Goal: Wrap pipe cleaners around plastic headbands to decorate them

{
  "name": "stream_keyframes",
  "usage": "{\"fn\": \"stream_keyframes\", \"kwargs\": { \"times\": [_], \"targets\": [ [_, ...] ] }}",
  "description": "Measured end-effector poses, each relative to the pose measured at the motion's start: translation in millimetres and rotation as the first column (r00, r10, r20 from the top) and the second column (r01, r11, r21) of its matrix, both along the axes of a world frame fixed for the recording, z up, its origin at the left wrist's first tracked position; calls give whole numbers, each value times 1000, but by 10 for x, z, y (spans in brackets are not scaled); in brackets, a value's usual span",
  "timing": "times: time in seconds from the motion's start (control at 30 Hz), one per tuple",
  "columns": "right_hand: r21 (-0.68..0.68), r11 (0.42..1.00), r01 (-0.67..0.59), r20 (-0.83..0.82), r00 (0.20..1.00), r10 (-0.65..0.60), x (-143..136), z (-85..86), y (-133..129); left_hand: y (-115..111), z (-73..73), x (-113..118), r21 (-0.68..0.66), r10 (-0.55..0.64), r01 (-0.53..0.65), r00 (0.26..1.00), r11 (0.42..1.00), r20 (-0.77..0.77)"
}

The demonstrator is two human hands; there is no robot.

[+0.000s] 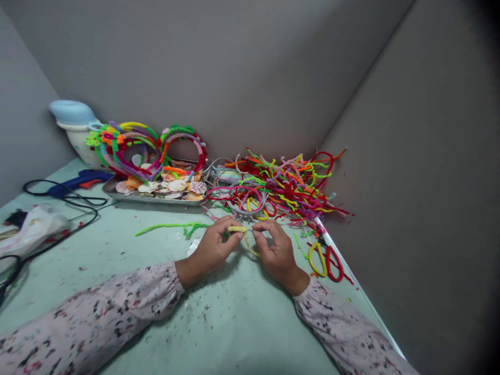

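Over the middle of the table, my left hand (217, 242) pinches a pale yellow pipe cleaner (237, 229) between thumb and forefinger. Its near part looks thick and coiled, while a loose yellow length curves down between my hands. My right hand (276, 249) is closed in a pinch on a thin grey strand that runs out of the coiled end; what the strand belongs to is hidden. Behind my left hand lies a green pipe cleaner (167, 227). A shiny round piece (192, 247) is partly covered by that hand.
Behind stands a metal tray (156, 199) of seashells (175, 185) with wrapped headbands (183, 133) on it. A tangled pipe cleaner pile (289, 182) and scissors (326, 260) are at right. A black cable (84, 205), plastic bag (37, 229) and blue-lidded container (76, 127) are at left.
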State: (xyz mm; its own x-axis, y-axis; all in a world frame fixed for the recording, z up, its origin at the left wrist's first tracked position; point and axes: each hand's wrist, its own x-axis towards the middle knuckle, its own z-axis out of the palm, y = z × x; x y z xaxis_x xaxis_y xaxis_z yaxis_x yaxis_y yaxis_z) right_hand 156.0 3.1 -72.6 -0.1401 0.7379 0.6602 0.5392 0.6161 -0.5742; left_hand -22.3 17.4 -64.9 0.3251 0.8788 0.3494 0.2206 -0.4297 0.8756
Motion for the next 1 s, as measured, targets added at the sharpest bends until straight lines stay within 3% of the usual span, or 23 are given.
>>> {"fn": "stream_keyframes", "kwargs": {
  "times": [0.43, 1.0],
  "targets": [
    [-4, 998, 63, -38, 997, -63, 0, -16, 2, -14, 25, -26, 29, 109, -111, 992, 993, 57],
    [30, 999, -25, 54, 998, 23, -13, 6, -10, 25, 6, -8, -5, 36, -36, 999, 999, -30]
  ]
}}
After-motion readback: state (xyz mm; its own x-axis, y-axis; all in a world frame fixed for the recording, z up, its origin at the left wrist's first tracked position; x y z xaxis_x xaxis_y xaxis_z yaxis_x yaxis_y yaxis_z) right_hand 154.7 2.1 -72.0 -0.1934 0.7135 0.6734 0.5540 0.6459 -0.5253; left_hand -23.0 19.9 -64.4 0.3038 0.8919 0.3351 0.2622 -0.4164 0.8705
